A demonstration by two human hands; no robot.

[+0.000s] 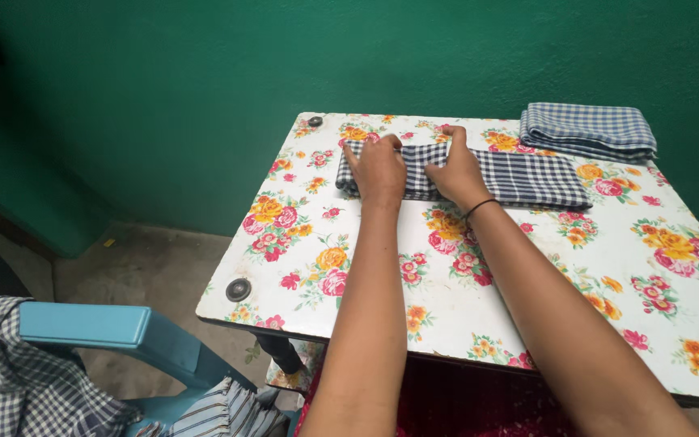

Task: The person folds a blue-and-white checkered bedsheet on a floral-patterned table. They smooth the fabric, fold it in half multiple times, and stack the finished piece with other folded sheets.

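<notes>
Head camera looks down at a table (527, 267) with a cover full of red and yellow flowers. On the far part of the table lies a long folded cloth (519, 174) with dark blue and white checks. It lies flat, stretched from left to right.

Both hands rest on the left end of this cloth. The left hand (379, 170) lies flat on top, palm down, with its fingers (368, 154) spread a little and pointing to the wall. The cloth is under these fingers, and its left edge peeks out just beside them. The right hand (455, 170) sits just beside the left hand, also on the cloth. Its fingers (446, 146) bend over the far edge of the cloth. They may be pinching that edge, but it is hard to tell from here. A thin dark band (480, 207) goes around the right wrist.

Most of the cloth runs out bare to the right of the right hand.

A second folded checked cloth (588, 129) lies in the far right corner of the table, close to the first one. A blue chair (115, 332) stands to the left of the table, with more checked cloth (10, 380) draped over it. A green wall (204, 81) is behind.
</notes>
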